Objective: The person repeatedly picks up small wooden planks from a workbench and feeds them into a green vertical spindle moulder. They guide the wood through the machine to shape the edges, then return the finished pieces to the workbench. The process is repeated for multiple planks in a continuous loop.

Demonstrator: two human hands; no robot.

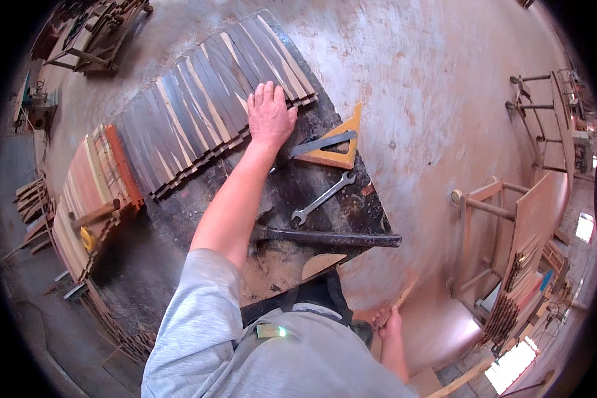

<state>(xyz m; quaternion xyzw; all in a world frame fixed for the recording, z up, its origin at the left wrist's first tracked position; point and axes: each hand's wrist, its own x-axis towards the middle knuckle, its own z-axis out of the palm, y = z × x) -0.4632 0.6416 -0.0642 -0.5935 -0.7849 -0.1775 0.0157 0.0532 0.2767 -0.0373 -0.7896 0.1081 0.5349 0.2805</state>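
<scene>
My left hand (270,116) lies palm down with its fingers stretched out, at the near edge of a long row of dark and pale striped wooden strips (199,103). Low on the right, beside my body, my right hand (390,325) is closed round a thin reddish-brown wooden strip (404,292). Just right of my left hand is a yellow set square (341,158) with a grey metal blade. A double-ended spanner (323,198) lies nearer me. Nearer still is a hammer (331,237) with a dark handle, its head partly hidden by my forearm.
The dark worktable (285,189) bears everything. At its left are reddish and pale strips (83,179), with a wooden-handled tool (96,214) and a yellow tape measure (87,239) on them. Wheeled wooden trolleys (491,212) stand to the right, another cart (99,36) far left.
</scene>
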